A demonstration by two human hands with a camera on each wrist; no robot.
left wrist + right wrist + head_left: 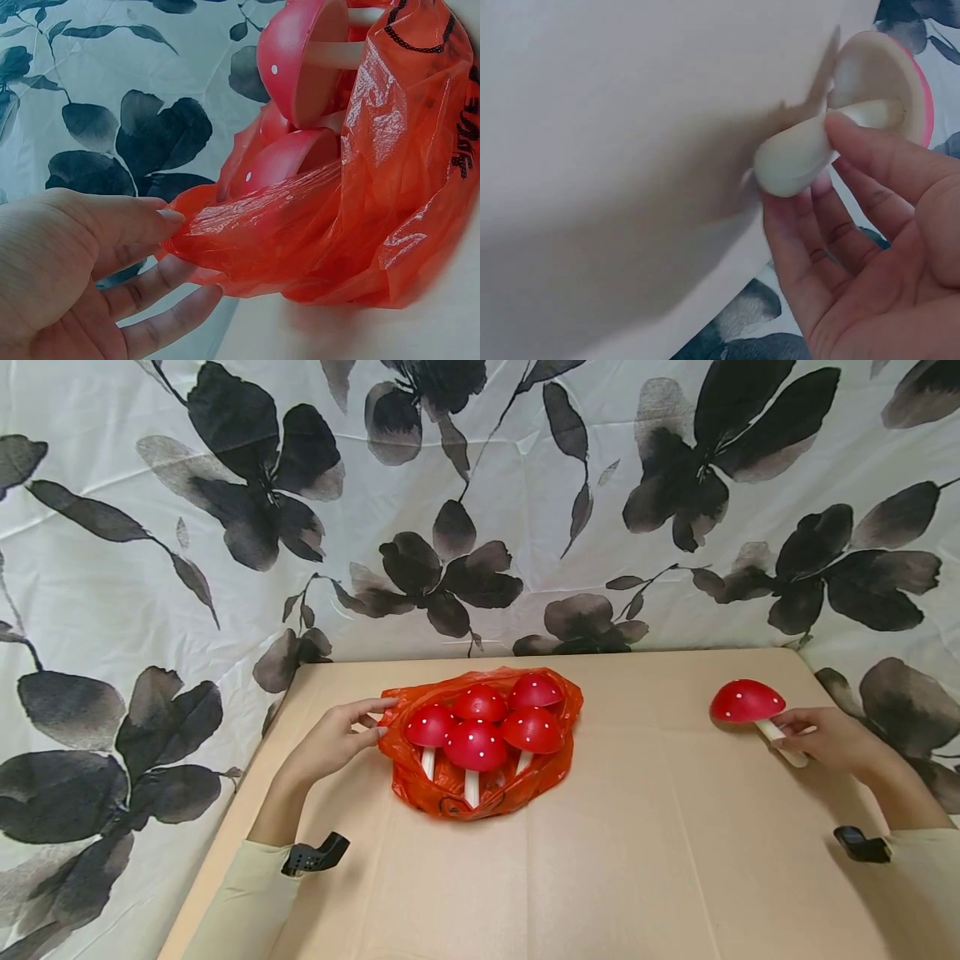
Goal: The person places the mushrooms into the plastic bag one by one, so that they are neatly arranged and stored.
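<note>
An orange-red plastic bag lies open on the table, holding several toy mushrooms with white-dotted red caps and white stems. My left hand pinches the bag's left rim between thumb and fingers; the left wrist view shows the film drawn toward the fingertips. Far to the right, my right hand grips a single toy mushroom by its stem. Its cap points to the upper left in the head view. In the right wrist view the thumb presses on the white stem, and the pale cap underside shows.
The light wooden-toned table stretches between the hands and toward the front. Behind it hangs a white cloth with dark floral print, also along both sides. A black wrist strap sits on each sleeve.
</note>
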